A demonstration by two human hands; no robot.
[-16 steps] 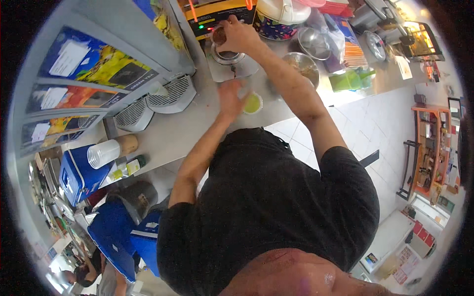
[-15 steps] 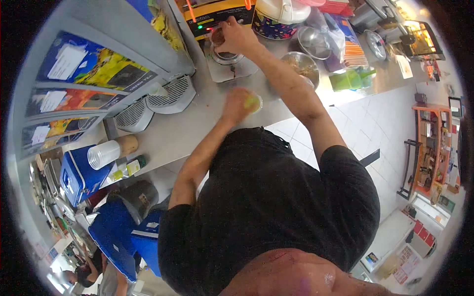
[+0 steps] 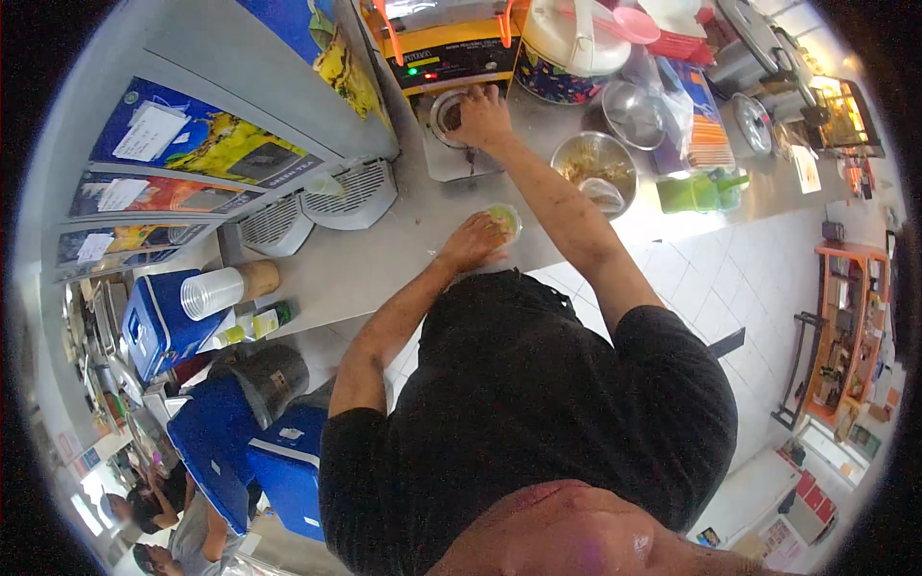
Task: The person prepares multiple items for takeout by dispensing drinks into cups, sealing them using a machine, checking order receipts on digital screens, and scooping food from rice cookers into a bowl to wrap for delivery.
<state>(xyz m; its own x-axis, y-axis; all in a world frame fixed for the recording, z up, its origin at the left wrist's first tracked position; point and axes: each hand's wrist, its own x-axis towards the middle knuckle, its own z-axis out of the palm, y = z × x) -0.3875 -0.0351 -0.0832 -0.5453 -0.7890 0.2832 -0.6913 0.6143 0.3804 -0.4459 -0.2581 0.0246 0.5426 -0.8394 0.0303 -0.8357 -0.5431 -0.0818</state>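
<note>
A cup of dark drink [image 3: 449,116] sits in the round metal holder of the yellow and black cup sealing machine [image 3: 461,58]. My right hand [image 3: 483,119] is curled at the cup's right rim, thumb and fingers against it; the fingertips are partly hidden. Nearer the counter's front edge, my left hand [image 3: 474,241] is wrapped around the side of a clear cup with yellow-green contents [image 3: 505,222]. This cup is close to my waist, and its far side shows beyond my fingers.
Steel bowls [image 3: 597,165] and green containers [image 3: 701,192] stand on the right of the counter [image 3: 384,254]. A patterned pot [image 3: 567,53] is behind them. Drink dispensers [image 3: 202,144] with drip trays are at left, near stacked clear cups [image 3: 213,293]. Two people are far lower left.
The dark drink cup has gone from above the holder down into it, with my right hand lowering. My left hand stays at the yellow-green cup. The whole view has shifted slightly.
</note>
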